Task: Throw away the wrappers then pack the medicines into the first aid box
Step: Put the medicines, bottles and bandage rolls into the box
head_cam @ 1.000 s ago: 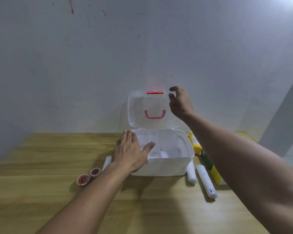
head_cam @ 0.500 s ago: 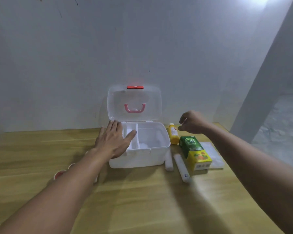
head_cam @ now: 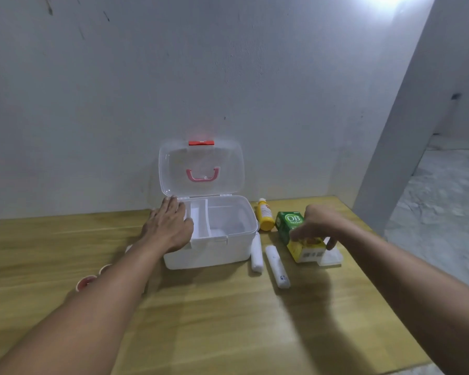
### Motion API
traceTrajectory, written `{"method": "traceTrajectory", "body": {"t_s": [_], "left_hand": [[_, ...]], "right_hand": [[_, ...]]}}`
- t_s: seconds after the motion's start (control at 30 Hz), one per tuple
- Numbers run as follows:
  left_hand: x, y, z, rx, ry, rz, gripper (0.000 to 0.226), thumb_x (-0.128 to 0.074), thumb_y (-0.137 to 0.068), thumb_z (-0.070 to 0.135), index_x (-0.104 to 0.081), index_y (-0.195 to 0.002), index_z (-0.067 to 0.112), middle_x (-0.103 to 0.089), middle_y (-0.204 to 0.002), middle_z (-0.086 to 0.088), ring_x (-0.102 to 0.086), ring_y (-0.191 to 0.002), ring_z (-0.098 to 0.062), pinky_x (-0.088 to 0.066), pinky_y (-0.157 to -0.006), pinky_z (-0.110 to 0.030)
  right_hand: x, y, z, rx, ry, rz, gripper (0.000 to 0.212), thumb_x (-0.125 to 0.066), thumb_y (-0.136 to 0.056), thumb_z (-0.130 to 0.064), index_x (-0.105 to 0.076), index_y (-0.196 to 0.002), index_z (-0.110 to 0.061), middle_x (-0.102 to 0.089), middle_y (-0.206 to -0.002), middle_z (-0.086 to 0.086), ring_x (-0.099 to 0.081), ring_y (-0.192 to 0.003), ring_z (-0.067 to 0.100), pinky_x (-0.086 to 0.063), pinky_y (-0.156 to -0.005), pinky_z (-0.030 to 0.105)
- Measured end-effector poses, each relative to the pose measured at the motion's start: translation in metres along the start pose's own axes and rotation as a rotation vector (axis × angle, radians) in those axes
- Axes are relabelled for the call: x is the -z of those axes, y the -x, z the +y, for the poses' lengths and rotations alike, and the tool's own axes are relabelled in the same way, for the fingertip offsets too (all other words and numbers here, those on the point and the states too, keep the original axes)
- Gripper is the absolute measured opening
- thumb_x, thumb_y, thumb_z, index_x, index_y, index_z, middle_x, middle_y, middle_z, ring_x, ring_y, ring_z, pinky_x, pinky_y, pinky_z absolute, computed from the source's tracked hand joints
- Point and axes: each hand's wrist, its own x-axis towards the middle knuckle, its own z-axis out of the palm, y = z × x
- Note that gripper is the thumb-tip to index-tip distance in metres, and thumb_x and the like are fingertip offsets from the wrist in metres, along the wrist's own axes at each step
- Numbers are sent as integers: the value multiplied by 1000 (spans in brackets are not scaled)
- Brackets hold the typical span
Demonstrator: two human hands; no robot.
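One white plastic first aid box [head_cam: 214,253] stands near the back edge of the light wooden desk [head_cam: 228,320]. Its clear lid [head_cam: 201,165], with one red clasp and one pink handle, stands up against the grey wall. Inside, one thin wall splits the box into two parts.

The left hand [head_cam: 169,228] lies flat and spread on the box's left rim and holds nothing.

Just right of the box lie two white rolls [head_cam: 256,253] [head_cam: 277,266] side by side. Behind them stands one small yellow bottle [head_cam: 265,215]. Right of the bottle is one green and yellow carton [head_cam: 298,236], lying partly on one clear flat packet [head_cam: 332,257]. The right hand [head_cam: 317,226] hangs over the carton with fingers half open. I cannot tell if it touches.

Left of the box sit two small red-rimmed cups [head_cam: 86,282] [head_cam: 104,268], partly hidden by the left arm.
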Motion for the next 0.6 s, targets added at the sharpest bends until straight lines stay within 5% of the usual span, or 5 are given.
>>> {"method": "traceTrajectory", "body": {"t_s": [0.27,0.37,0.6], "left_hand": [[3,1,4,-3,-16,-23,55,-13,-97,31,-5,-152,24,10,-160,-11,10,-148,-24,-2,-120,-47],[3,1,3,-3,-20,-26,55,-14,-97,33,-5,-151,28,10,-160,-11,10,-148,-24,-2,-120,-48],[4,2,4,1,17,-21,59,-21,-94,36,-9,-151,30,10,-160,-11,10,-148,-23,-3,-120,-47]], "right_hand": [[59,22,-49,293,28,200,39,-76,-72,-28,-64,-107,-15,-67,-97,10,-67,-82,28,-62,-62,39],[59,25,-77,460,155,223,46,-79,-68,-25,-67,-112,-17,-70,-101,8,-67,-79,25,-60,-54,33],[27,19,-128,608,502,195,38,-81,-70,-27,-70,-102,-10,-62,-75,-1,-59,-68,17,-51,-58,28]]}}
